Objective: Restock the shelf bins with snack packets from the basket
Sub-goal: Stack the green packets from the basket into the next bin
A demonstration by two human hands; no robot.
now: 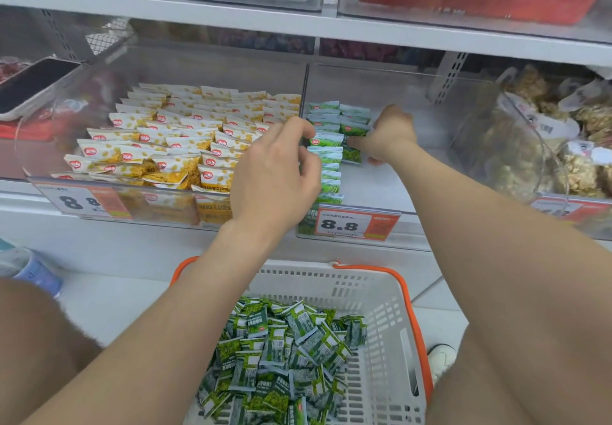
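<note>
Green packets going into the bin, with plenty left to do.

The green packets (326,159) stand in one long row and a short second row at the left of the clear bin (397,189), and much of its floor is bare. My left hand (275,173) pinches a packet in the long row. My right hand (392,135) lies against the short row; I cannot tell its grip. The basket (407,292) below holds a deep heap, so I judge most restocking is left.

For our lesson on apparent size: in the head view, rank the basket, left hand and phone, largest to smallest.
1. basket
2. left hand
3. phone
Nearness to the camera enlarges the basket.
</note>
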